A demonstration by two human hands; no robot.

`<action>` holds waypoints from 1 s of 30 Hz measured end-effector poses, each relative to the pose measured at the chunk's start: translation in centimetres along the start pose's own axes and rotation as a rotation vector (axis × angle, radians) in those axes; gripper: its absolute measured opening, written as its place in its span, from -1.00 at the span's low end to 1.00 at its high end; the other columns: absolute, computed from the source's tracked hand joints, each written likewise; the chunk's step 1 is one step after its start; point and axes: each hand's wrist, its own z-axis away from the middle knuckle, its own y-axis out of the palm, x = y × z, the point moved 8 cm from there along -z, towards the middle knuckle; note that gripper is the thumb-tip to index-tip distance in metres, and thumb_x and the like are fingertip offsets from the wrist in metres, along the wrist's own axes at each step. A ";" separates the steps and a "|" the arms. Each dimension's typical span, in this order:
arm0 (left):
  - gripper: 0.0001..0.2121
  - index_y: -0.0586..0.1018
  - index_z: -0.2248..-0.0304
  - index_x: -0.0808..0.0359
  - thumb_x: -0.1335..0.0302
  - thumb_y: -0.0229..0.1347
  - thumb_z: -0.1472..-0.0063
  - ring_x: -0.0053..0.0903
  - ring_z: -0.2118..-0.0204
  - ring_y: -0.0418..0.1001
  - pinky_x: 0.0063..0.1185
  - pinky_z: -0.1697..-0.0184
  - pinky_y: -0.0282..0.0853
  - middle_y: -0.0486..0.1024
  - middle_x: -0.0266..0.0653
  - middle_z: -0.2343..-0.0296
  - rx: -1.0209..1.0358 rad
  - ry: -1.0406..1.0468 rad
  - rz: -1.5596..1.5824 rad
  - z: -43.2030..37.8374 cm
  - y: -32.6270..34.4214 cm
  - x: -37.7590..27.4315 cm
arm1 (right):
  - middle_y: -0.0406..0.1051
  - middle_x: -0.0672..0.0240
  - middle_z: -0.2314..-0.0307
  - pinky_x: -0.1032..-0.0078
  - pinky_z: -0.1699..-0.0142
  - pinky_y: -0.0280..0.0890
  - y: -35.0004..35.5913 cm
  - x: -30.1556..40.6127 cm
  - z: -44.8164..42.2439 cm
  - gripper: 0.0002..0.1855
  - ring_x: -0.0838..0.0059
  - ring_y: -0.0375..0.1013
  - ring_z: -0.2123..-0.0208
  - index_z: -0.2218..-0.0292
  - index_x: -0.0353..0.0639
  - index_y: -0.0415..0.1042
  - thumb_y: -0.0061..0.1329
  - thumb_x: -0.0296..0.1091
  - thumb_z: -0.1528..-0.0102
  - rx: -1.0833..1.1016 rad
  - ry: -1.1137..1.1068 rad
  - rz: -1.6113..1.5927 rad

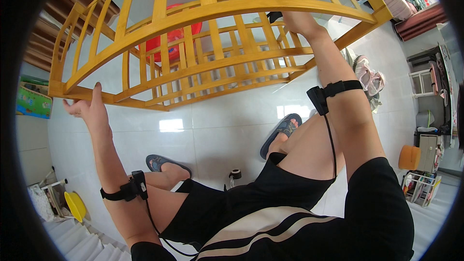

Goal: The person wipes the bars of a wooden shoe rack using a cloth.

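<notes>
A yellow-brown slatted wooden rack (217, 56) with several tiers fills the upper half of the view. At its near left corner my left hand (87, 108) has the thumb up over a rail and the fingers just below it. My right hand (302, 23) is at the long upper rail on the right, its fingers partly hidden by the wood. A small black item (274, 16) shows beside those fingers; what it is I cannot tell. Black straps with small box-like devices and cables are around my left forearm (108, 174) and right forearm (344, 105).
Behind the slats is a red plastic basin (163, 49). Glossy pale tiles (217, 130) lie underfoot, with slippers on my feet. Pale shoes (366, 74) stand on the right, and an orange stool-like object (409, 157) farther off. A yellow basin (75, 206) leans at left.
</notes>
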 end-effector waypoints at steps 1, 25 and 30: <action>-0.27 -0.01 -0.17 0.39 0.40 0.26 -0.24 -0.27 -0.22 0.07 -0.32 -0.32 -0.04 -0.08 0.03 -0.19 -0.107 0.059 -0.097 0.2 -0.7 -0.6 | 0.54 0.04 0.29 0.22 0.11 0.37 0.4 -0.3 0.0 -0.77 0.09 0.50 0.23 0.10 -0.30 0.47 -0.18 -0.61 -0.26 0.064 0.044 0.019; -0.36 0.22 -0.28 0.34 0.46 0.17 -0.27 0.05 -0.35 0.06 -0.19 -0.37 0.06 0.11 0.11 -0.29 0.842 0.976 -0.099 21.6 15.3 -23.0 | 0.58 0.06 0.34 0.31 0.10 0.47 -5.2 1.8 4.8 -0.83 0.12 0.57 0.22 0.26 -0.19 0.65 0.19 -0.47 -0.05 0.219 0.225 0.117; -0.37 0.21 -0.32 0.22 0.35 0.13 -0.32 0.01 -0.37 0.02 -0.14 -0.38 0.03 0.08 -0.02 -0.32 0.833 0.969 -0.080 22.0 20.6 -22.9 | 0.54 0.05 0.36 0.26 0.14 0.48 -1.5 0.0 2.7 -0.87 0.04 0.56 0.25 0.30 -0.24 0.57 0.01 -0.43 -0.15 0.192 0.143 0.279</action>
